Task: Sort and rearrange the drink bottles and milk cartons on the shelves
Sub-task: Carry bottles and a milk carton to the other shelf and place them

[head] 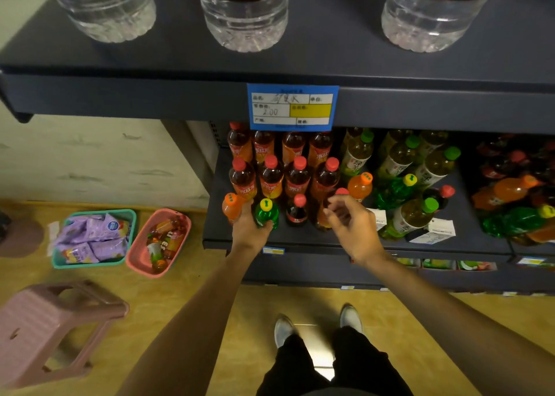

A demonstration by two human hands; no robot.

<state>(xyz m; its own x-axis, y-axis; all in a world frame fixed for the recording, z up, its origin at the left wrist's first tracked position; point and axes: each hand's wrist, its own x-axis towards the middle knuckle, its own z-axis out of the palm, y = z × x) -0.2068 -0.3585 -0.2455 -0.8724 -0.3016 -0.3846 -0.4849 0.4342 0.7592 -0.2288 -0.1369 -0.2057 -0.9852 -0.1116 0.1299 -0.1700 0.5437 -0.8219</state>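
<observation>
Left hand [250,227] at the front edge of the middle shelf [300,239], fingers curled round a small green bottle [266,213] with a yellow cap; a small orange bottle [232,206] stands just beside it, touching the hand's thumb side. Right hand [350,219] hovers near a red-capped amber bottle [322,212], fingers loosely curled, holding nothing. Small dark cola bottle [296,210] upright between the hands. Behind: two rows of red-capped tea bottles [271,176]. To the right, green-capped tea bottles [399,155], some tipped over, with milk cartons [435,230]. Upper shelf: large water bottles [244,14]; blue price tag [292,107] on its edge. Floor: teal basket [93,239], pink basket [159,242], pink stool [54,326].
</observation>
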